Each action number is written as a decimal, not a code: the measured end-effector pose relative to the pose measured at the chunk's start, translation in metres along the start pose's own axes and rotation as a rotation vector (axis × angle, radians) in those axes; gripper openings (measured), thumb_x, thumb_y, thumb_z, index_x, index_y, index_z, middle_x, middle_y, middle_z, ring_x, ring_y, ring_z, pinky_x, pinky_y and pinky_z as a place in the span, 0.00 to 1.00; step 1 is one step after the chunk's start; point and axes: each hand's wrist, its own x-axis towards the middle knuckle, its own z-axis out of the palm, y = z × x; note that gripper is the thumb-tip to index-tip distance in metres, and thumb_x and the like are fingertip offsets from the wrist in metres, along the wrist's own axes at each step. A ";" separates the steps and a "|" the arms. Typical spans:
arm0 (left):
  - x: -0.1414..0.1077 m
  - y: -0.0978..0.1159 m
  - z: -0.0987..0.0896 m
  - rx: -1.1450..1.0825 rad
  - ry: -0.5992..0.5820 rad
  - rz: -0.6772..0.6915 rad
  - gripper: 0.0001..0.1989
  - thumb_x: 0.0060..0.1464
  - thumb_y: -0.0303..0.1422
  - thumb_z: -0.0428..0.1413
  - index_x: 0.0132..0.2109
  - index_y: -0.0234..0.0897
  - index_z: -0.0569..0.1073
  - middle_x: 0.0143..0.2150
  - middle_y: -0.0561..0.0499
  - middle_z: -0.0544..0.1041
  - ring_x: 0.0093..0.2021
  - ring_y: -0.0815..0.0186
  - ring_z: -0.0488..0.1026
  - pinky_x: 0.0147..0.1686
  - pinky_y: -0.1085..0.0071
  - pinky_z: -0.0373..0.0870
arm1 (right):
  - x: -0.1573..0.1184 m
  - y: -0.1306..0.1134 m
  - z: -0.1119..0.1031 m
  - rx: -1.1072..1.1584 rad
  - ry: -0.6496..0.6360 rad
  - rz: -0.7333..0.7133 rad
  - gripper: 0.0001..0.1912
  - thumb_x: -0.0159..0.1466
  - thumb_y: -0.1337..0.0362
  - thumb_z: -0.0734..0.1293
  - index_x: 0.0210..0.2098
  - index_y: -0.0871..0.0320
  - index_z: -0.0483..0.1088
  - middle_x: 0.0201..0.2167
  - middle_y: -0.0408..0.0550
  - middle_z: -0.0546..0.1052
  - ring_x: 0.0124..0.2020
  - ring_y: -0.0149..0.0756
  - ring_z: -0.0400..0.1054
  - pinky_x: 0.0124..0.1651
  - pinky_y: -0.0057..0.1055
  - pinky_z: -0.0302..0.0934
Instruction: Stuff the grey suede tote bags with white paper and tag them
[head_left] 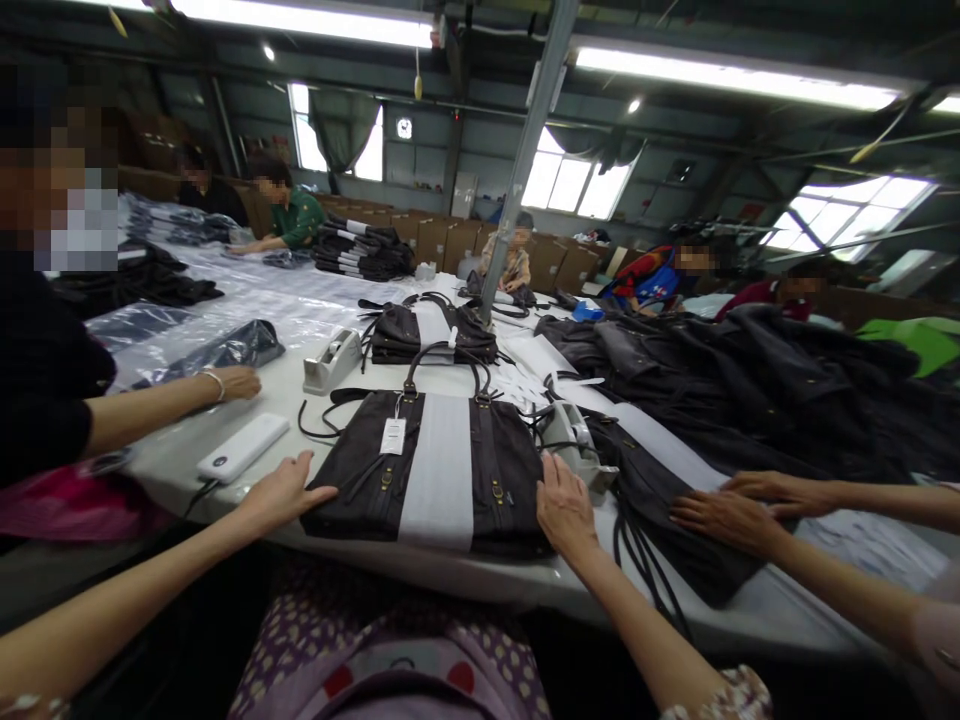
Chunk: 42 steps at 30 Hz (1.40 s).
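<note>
A dark handbag [360,470] lies flat in front of me, its handles pointing away. A white paper band [436,475] runs down its middle and a white tag [393,436] hangs at its upper left. My left hand [281,492] is at the bag's left edge, thumb and fingers spread, the thumb touching the side. At the right edge rests my right hand [564,505], its fingers apart and laid against the side. Neither hand is closed around anything.
A tape dispenser [332,362] and a white power bank [244,448] lie left; another dispenser [574,440] stands right. Banded bags [431,335] are stacked behind. A co-worker's hands [739,510] press a dark bag at right; another person's hand [232,382] is at left. Dark bags [720,390] pile up.
</note>
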 end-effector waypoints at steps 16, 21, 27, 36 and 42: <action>0.046 0.049 0.005 -0.123 -0.117 0.356 0.20 0.53 0.50 0.51 0.44 0.44 0.77 0.51 0.44 0.75 0.57 0.51 0.64 0.58 0.58 0.51 | 0.019 -0.021 0.019 0.342 -0.196 -0.008 0.19 0.65 0.62 0.57 0.52 0.63 0.67 0.54 0.60 0.69 0.57 0.46 0.60 0.62 0.44 0.48; 0.132 0.089 -0.004 -0.296 -0.031 0.039 0.12 0.52 0.40 0.54 0.35 0.35 0.76 0.30 0.47 0.77 0.37 0.59 0.74 0.38 0.69 0.65 | 0.091 -0.069 0.039 0.883 -0.303 0.446 0.16 0.59 0.61 0.65 0.45 0.61 0.71 0.36 0.52 0.77 0.43 0.42 0.71 0.47 0.33 0.62; 0.177 0.104 0.025 -0.286 -0.251 -0.090 0.12 0.52 0.36 0.59 0.27 0.33 0.70 0.21 0.56 0.70 0.23 0.70 0.69 0.30 0.71 0.67 | 0.131 -0.090 0.082 1.130 -0.429 0.534 0.10 0.52 0.62 0.70 0.30 0.61 0.73 0.22 0.46 0.76 0.29 0.40 0.72 0.30 0.28 0.65; 0.197 0.109 0.034 -0.306 -0.407 -0.204 0.10 0.55 0.36 0.58 0.31 0.32 0.71 0.28 0.55 0.72 0.28 0.71 0.70 0.31 0.71 0.70 | 0.139 -0.106 0.100 1.534 -0.729 0.618 0.12 0.54 0.68 0.67 0.38 0.65 0.69 0.28 0.53 0.78 0.28 0.40 0.73 0.34 0.37 0.69; 0.200 0.099 0.028 -0.542 -0.453 -0.185 0.10 0.50 0.33 0.60 0.28 0.32 0.70 0.18 0.60 0.66 0.18 0.75 0.63 0.23 0.75 0.64 | 0.135 -0.107 0.097 1.590 -0.781 0.594 0.16 0.54 0.67 0.66 0.42 0.64 0.67 0.34 0.55 0.78 0.35 0.43 0.74 0.40 0.40 0.69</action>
